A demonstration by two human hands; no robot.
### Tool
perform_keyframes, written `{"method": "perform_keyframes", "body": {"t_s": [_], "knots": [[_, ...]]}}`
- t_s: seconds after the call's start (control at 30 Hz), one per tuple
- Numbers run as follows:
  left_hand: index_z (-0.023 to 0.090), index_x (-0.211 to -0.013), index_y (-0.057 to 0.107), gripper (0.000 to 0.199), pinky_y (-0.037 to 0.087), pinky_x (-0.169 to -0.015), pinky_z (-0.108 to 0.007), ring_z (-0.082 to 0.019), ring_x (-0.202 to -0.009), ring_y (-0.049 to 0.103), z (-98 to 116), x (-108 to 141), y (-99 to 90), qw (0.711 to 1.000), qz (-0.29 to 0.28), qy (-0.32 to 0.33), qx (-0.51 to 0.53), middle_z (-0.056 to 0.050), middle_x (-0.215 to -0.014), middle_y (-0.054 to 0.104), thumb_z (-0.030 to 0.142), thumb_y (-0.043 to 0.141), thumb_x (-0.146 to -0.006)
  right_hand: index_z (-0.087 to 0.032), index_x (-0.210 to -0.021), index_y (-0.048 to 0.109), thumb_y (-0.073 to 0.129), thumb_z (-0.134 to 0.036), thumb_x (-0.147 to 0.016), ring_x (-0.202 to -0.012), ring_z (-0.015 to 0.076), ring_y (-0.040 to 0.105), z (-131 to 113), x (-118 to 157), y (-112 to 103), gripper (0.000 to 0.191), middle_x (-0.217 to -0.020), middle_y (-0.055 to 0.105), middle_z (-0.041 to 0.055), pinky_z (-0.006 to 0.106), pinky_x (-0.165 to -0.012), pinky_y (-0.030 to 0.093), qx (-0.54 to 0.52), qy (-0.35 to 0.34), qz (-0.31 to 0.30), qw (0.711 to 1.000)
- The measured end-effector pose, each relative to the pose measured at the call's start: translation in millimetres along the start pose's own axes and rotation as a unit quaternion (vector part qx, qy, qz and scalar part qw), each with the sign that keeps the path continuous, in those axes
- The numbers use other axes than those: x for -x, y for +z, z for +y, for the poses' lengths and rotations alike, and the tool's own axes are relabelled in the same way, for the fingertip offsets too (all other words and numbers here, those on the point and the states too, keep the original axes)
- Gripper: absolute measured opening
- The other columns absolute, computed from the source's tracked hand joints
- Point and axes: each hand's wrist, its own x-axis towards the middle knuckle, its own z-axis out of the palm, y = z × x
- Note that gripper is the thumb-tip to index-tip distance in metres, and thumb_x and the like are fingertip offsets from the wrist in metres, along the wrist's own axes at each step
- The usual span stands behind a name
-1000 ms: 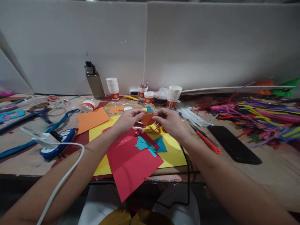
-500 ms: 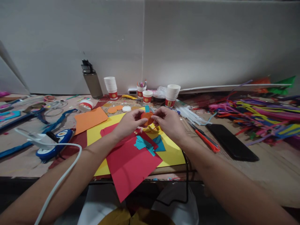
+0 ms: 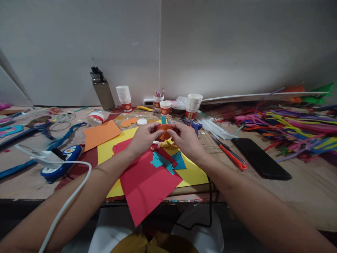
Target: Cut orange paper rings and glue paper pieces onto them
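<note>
Above the yellow sheet (image 3: 196, 179), a small round orange paper disc (image 3: 165, 133) is pinched between my two hands. My left hand (image 3: 143, 138) grips its left side, thumb on the near face. At its right side, my right hand (image 3: 186, 140) also presses a thumb on it. A teal paper strip (image 3: 163, 120) sticks up at the disc's top edge; whether it is attached I cannot tell. Below lie a red sheet (image 3: 152, 189), teal paper scraps (image 3: 162, 161) and a yellow-handled tool (image 3: 168, 143), partly hidden. Just beyond my right hand is a blue glue gun (image 3: 195, 125).
Stacked paper cups (image 3: 123, 96) and a second cup stack (image 3: 194, 103) stand at the back, with a bottle (image 3: 103, 93) further left. An orange sheet (image 3: 102, 134) and a blue power strip (image 3: 63, 163) lie left. Right are a craft knife (image 3: 231, 154), a black phone (image 3: 259, 158) and pipe cleaners (image 3: 292, 130).
My right hand has shifted slightly left, its thumb now on the disc's near face. The disc has turned more toward me and moved a little up. More of the glue gun shows.
</note>
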Motion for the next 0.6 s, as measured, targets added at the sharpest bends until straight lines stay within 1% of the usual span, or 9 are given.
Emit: {"method": "perform_keyframes", "body": {"t_s": [0.07,0.17,0.27,0.33,0.43,0.53,0.6], "knots": [[0.013,-0.105,0.065,0.031,0.057,-0.072,-0.029,-0.016,-0.078,0.068,1.0,0.0,0.6,0.999,-0.021,-0.022,0.032,-0.006,-0.093,0.072,0.029,0.069,-0.078,-0.02,-0.082,0.061,0.053,-0.032,-0.089,-0.058,0.0133,0.058,0.0,-0.6,0.4,0.015,-0.069,0.064,0.0011,0.024,-0.052,0.044,-0.027,0.024,-0.009,0.999],[0.014,-0.112,0.062,0.037,0.059,-0.069,-0.03,-0.014,-0.072,0.068,2.0,0.1,0.7,0.995,-0.048,-0.061,0.064,-0.006,-0.091,0.072,0.026,0.07,-0.078,-0.019,-0.078,0.059,0.055,-0.028,-0.087,-0.05,0.0117,0.059,-1.0,-2.0,0.8,0.013,-0.061,0.062,-0.0012,0.022,-0.046,0.045,-0.096,0.077,-0.02,0.992],[0.013,-0.111,0.063,0.035,0.059,-0.065,-0.027,-0.012,-0.065,0.067,1.7,0.3,0.8,0.994,-0.032,-0.079,0.065,-0.005,-0.085,0.072,0.022,0.07,-0.078,-0.019,-0.077,0.056,0.056,-0.024,-0.086,-0.048,0.0105,0.059,-2.5,-3.0,1.6,0.01,-0.059,0.061,-0.0022,0.02,-0.044,0.047,-0.161,0.113,-0.038,0.98],[0.012,-0.11,0.063,0.034,0.058,-0.062,-0.027,-0.012,-0.063,0.066,1.0,0.7,1.3,0.994,-0.018,-0.088,0.067,-0.005,-0.085,0.072,0.021,0.069,-0.078,-0.019,-0.079,0.057,0.059,-0.025,-0.084,-0.05,0.0108,0.06,-3.3,-3.0,1.9,0.008,-0.061,0.062,-0.0019,0.021,-0.046,0.05,-0.181,0.117,-0.052,0.975],[0.012,-0.108,0.062,0.031,0.057,-0.06,-0.026,-0.012,-0.061,0.066,-0.5,2.0,2.4,0.993,-0.01,-0.093,0.067,-0.006,-0.084,0.071,0.021,0.068,-0.079,-0.019,-0.081,0.059,0.065,-0.025,-0.08,-0.052,0.0114,0.061,-2.7,-2.5,2.0,0.008,-0.067,0.064,-0.0014,0.023,-0.048,0.052,-0.179,0.109,-0.063,0.976],[0.012,-0.102,0.062,0.026,0.055,-0.057,-0.023,-0.01,-0.06,0.064,-3.0,3.3,3.1,0.995,-0.021,-0.077,0.054,-0.005,-0.083,0.069,0.022,0.068,-0.079,-0.019,-0.08,0.059,0.066,-0.022,-0.078,-0.051,0.0117,0.06,0.3,-2.4,2.5,0.007,-0.068,0.065,-0.0006,0.024,-0.047,0.05,-0.166,0.11,-0.062,0.978],[0.013,-0.099,0.063,0.026,0.054,-0.056,-0.022,-0.01,-0.062,0.062,-4.6,3.7,2.9,0.997,-0.028,-0.061,0.043,-0.005,-0.085,0.068,0.026,0.07,-0.078,-0.02,-0.079,0.06,0.065,-0.02,-0.077,-0.05,0.0114,0.058,2.9,-2.7,3.3,0.006,-0.068,0.066,-0.0004,0.025,-0.047,0.049,-0.163,0.11,-0.061,0.978]]}}
